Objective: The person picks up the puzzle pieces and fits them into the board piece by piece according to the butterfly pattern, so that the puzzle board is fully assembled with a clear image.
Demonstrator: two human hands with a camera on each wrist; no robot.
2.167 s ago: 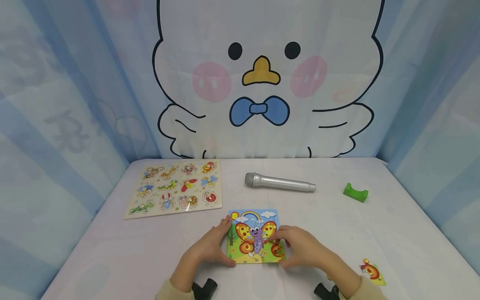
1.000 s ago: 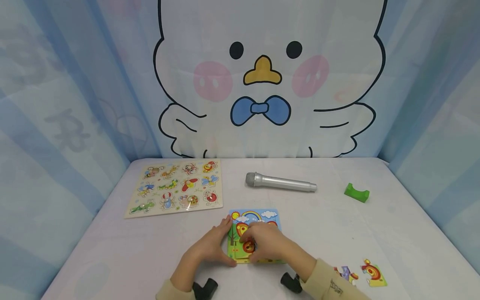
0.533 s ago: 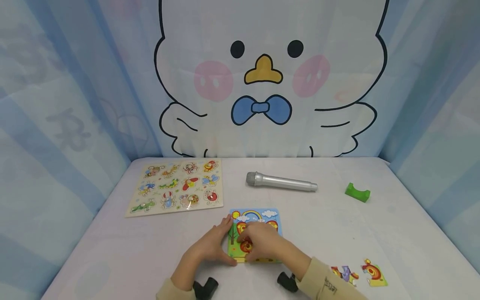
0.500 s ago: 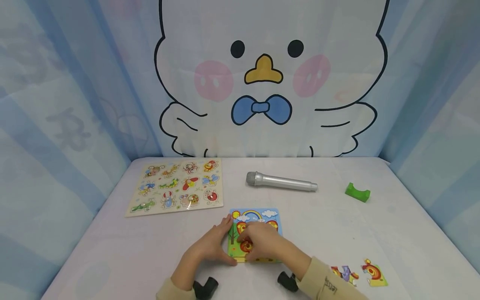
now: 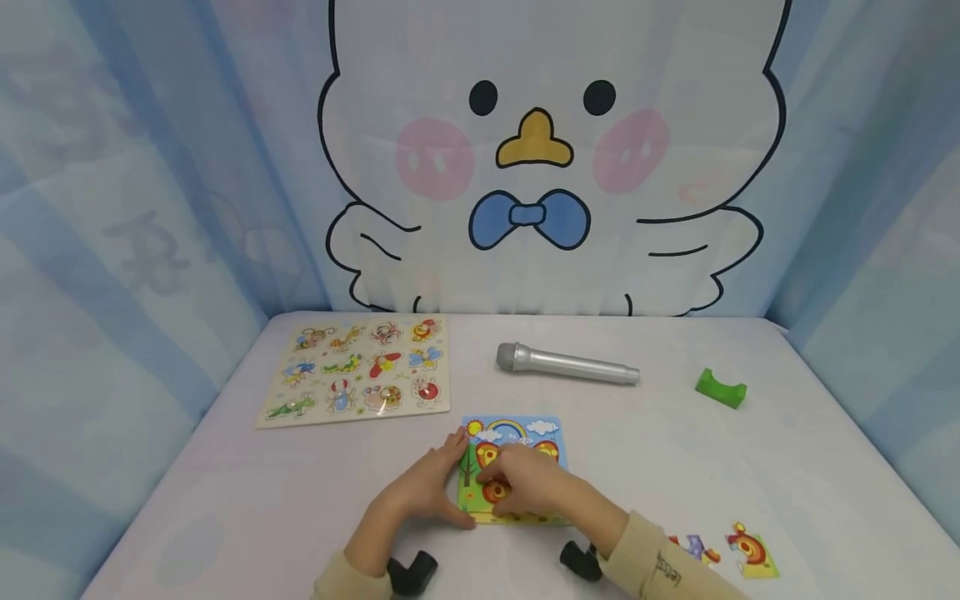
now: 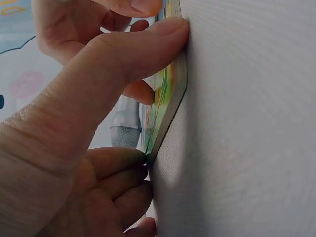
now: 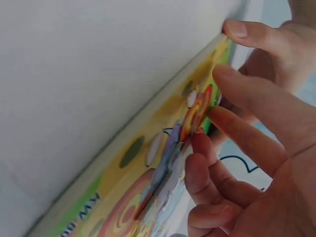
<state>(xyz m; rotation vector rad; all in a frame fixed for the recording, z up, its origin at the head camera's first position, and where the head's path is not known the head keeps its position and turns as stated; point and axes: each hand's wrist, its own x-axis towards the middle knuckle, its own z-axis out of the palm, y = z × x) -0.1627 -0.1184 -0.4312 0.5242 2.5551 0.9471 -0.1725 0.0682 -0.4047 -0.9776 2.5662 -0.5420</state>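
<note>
In the head view a square butterfly jigsaw board (image 5: 471, 507) lies flat on the table, with a blue sky and rainbow along its far side. My left hand (image 5: 423, 483) grips its left side, thumb at the near corner and fingertips at the far corner; the left wrist view shows the thumb (image 6: 168, 37) pressed on the board's edge. My right hand (image 5: 532, 482) reaches over the board and covers the butterfly's middle. Its thumb and index finger pinch a jigsaw piece (image 5: 495, 492) with a red-orange swirl, low on the left of the picture.
Two loose jigsaw pieces, a swirl one (image 5: 752, 552) and a purple one (image 5: 697, 548), lie right of the right sleeve, which partly hides the purple one. Farther back are an insect puzzle board (image 5: 352, 419), a silver microphone (image 5: 570, 364) and a green curved block (image 5: 722, 389).
My right hand has moved left from the board's right edge to its lower left part. The left hand keeps its hold. In the last half second the hands barely move; the view shifts slightly.
</note>
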